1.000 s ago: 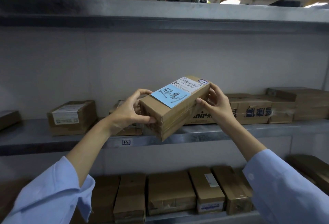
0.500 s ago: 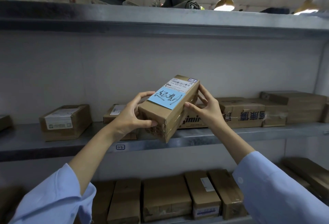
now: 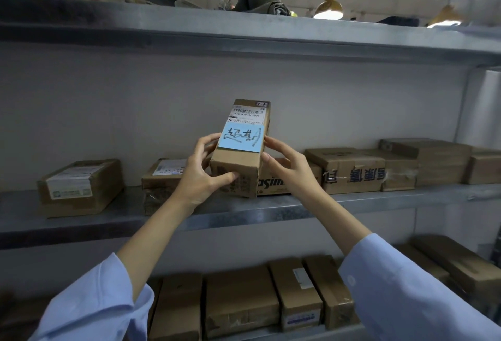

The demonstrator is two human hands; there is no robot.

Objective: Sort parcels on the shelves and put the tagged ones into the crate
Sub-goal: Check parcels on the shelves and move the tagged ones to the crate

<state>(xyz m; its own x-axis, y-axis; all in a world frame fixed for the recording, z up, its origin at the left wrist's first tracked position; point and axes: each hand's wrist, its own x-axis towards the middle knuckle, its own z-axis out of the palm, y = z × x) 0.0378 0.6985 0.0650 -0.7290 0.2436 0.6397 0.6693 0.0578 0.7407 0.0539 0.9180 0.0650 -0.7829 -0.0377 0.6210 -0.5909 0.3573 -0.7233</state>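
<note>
Since a second ago the parcel [image 3: 240,148] has swung from a slanted, sideways hold to stand nearly end-on toward the camera, its labelled face turned up and square to view; the hands have shifted with it. The left hand [image 3: 202,175] clasps the near left corner, thumb across the front end; the right hand [image 3: 284,163] presses the right side, fingers spread along the edge; both are closed on the box, which is held in the air just above the middle shelf [image 3: 271,210], in front of the other cartons there. A blue tag [image 3: 240,137] with handwritten marks sits below the white barcode label [image 3: 247,113]; so this one looks bound for the crate, which is not in view. To do the step well, I judge: keep both palms firm on the sides; draw the box straight back, clear of the printed carton [image 3: 352,171] beside it; keep the tag upward for checking.
</note>
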